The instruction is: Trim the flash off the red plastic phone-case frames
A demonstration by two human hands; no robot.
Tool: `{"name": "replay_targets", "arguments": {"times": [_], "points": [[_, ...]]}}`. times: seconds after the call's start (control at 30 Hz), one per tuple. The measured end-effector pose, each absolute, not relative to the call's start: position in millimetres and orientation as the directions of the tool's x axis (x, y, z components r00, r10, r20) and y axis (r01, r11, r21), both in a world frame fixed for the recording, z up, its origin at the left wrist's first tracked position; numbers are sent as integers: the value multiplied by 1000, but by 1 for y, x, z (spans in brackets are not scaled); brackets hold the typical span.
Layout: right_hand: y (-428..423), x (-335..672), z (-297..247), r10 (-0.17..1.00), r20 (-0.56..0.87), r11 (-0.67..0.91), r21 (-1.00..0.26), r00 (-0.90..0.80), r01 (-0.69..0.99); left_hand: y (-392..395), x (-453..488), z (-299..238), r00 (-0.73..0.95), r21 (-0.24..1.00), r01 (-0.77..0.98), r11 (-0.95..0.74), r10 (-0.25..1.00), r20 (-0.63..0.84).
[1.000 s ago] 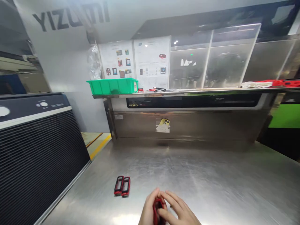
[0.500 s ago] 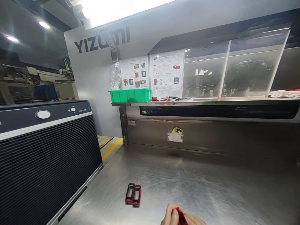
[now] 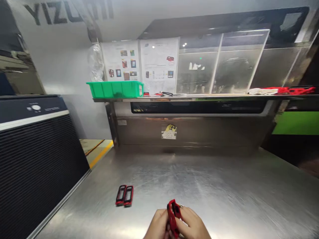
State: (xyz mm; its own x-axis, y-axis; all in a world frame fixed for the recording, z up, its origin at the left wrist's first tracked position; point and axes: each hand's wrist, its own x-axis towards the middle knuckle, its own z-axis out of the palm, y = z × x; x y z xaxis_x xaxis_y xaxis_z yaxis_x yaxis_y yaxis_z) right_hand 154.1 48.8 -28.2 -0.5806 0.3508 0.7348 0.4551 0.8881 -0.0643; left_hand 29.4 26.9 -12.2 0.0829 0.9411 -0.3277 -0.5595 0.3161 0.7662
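At a stainless steel workbench, both hands gripping a red plastic frame, two red-black frames nearby, YIZUMI lettering above

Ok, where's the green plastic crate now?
In the head view, the green plastic crate sits at the left end of the raised steel shelf, just in front of the printed sheets.

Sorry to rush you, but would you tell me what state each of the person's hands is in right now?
Left hand: closed, holding a red rectangular frame.
Right hand: closed, holding the same frame.
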Motion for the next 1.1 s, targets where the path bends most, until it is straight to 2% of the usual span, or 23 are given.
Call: {"name": "replay_targets", "arguments": {"times": [0.17, 0.37, 0.5, 0.7, 0.9, 0.97, 1.03, 1.1], "points": [[51, 147, -40, 353, 820, 875, -119, -450, 469, 28, 32, -7, 136, 770, -542, 335, 940, -313], [51, 143, -49, 338, 809, 865, -65, -481, 498, 31, 31, -6, 132, 805, -502, 316, 948, -289], [50, 142, -43, 322, 831, 869, -69, -453, 491, 32, 28, -10, 113, 833, -463, 303, 952, -283], [46, 146, -24, 332, 792, 891, -86, -512, 446, 33, 25, -13, 88, 852, -434, 291, 955, -282], [50, 142, -44, 365, 833, 861, -132, -416, 492, 37, 26, -12, 128, 848, -425, 318, 948, -291], [53, 141, -57, 433, 798, 830, -172, -419, 530, 38, 24, -15, 133, 850, -414, 327, 945, -299], [56, 141, -67, 636, 636, 737, -333, -437, 589, 39, 18, -20, 129, 854, -400, 333, 943, -308], [58, 144, -72, 761, 472, 641, -445, -445, 625, 38, 12, -25, 99, 861, -394, 321, 946, -308]]}}
